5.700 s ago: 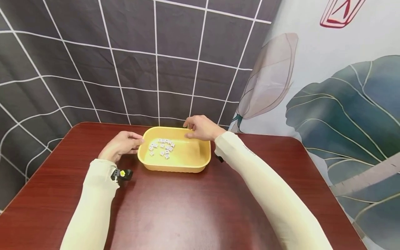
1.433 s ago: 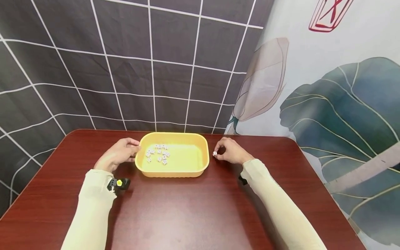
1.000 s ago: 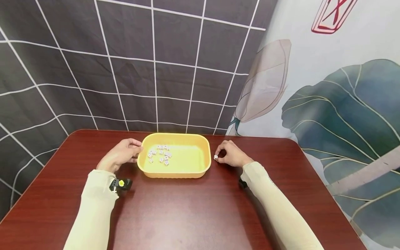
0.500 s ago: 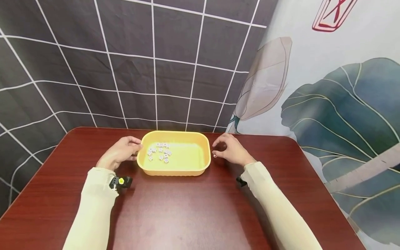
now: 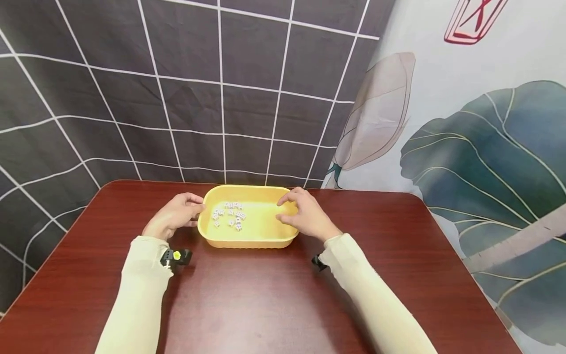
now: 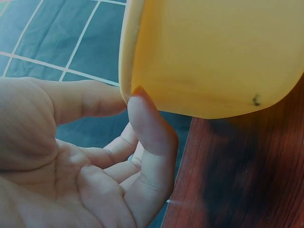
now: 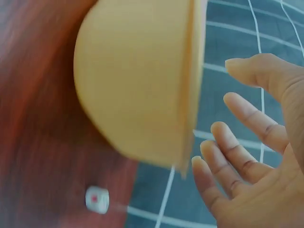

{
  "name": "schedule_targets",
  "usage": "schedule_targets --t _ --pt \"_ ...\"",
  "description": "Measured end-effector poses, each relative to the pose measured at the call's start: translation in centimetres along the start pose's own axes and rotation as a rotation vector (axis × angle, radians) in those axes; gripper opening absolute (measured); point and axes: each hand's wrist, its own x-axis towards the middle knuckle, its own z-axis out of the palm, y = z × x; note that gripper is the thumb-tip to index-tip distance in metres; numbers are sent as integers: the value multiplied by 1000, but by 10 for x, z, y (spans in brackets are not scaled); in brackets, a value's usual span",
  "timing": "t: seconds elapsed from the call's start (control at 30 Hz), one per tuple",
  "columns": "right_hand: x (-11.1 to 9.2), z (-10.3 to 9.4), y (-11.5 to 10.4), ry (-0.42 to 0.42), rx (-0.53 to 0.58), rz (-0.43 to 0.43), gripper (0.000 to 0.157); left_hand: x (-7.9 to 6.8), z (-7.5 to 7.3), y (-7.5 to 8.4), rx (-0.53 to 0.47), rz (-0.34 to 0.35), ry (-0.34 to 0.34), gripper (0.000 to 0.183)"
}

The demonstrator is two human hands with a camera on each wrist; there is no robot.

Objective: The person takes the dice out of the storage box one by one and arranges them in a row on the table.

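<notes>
A yellow plastic tub (image 5: pixel 247 243) stands near the table's far edge, with several white dice (image 5: pixel 239 227) grouped in its left half. My left hand (image 5: pixel 174 216) pinches the tub's left rim; in the left wrist view the thumb and a finger meet at the wall (image 6: pixel 213 57). Over the tub's right end is my right hand (image 5: pixel 309 215), fingers spread apart and nothing between them. The right wrist view shows that hand (image 7: pixel 256 156) beside the tub's outer wall (image 7: pixel 137 80). A single die (image 7: pixel 97 199) with a red pip lies on the table there, hidden in the head view.
The dark red wooden table (image 5: pixel 265 295) stretches toward me and to both sides. A grey cloth with white grid lines (image 5: pixel 247 113) hangs right behind its far edge. On the right hangs a leaf-print curtain (image 5: pixel 482 142).
Earlier my right hand pinched a die on the table right of the tub. It has let go, leaving the die there, and moved left over the tub. My left hand stays at the rim.
</notes>
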Motion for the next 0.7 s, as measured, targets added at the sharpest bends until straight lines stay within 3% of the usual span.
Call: schedule_targets --t 0.13,0.33,0.7 --pt "8 19 -15 -22 1 -31 29 0 -2 1 -16 -3 5 42" --pt "19 40 -31 -55 5 0 27 -1 -1 2 -7 4 1 43" --pt "33 63 -40 -67 -41 60 24 1 3 0 -31 8 -6 42"
